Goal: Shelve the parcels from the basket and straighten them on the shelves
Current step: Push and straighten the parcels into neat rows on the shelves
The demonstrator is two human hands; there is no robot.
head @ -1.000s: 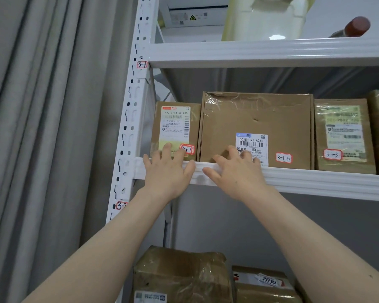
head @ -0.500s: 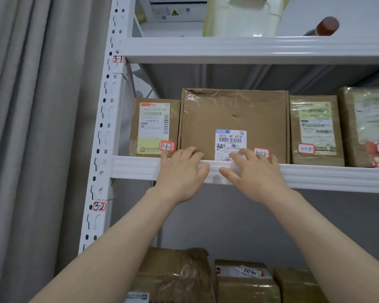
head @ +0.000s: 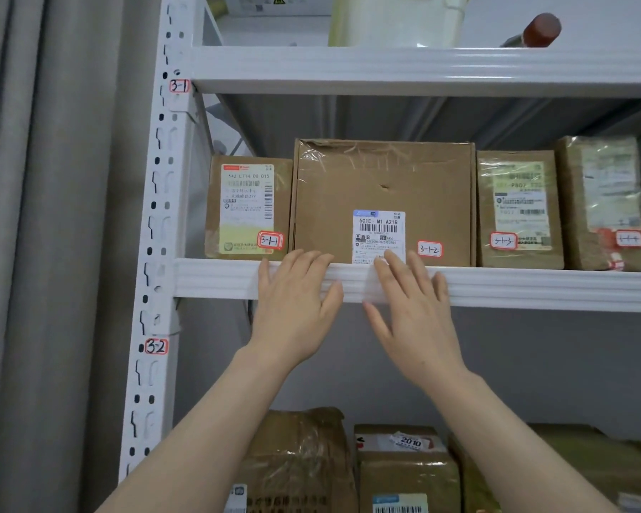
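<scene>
Your left grip (head: 293,309) and right grip (head: 411,312) are flat, fingers straight, holding nothing, tips against the lower front of the box (head: 382,179). It stands on the shelf (head: 533,288), just beside the small parcel (head: 247,209), label outward. Judged purpose: pressing it square.

Slid right along the shelf edge (head: 533,290) mid-frame in the last second: left hand (head: 293,309) off the small box (head: 245,209), now at the big box's (head: 382,179) lower left; right hand (head: 411,312) over to the label's (head: 379,231) right corner.
</scene>
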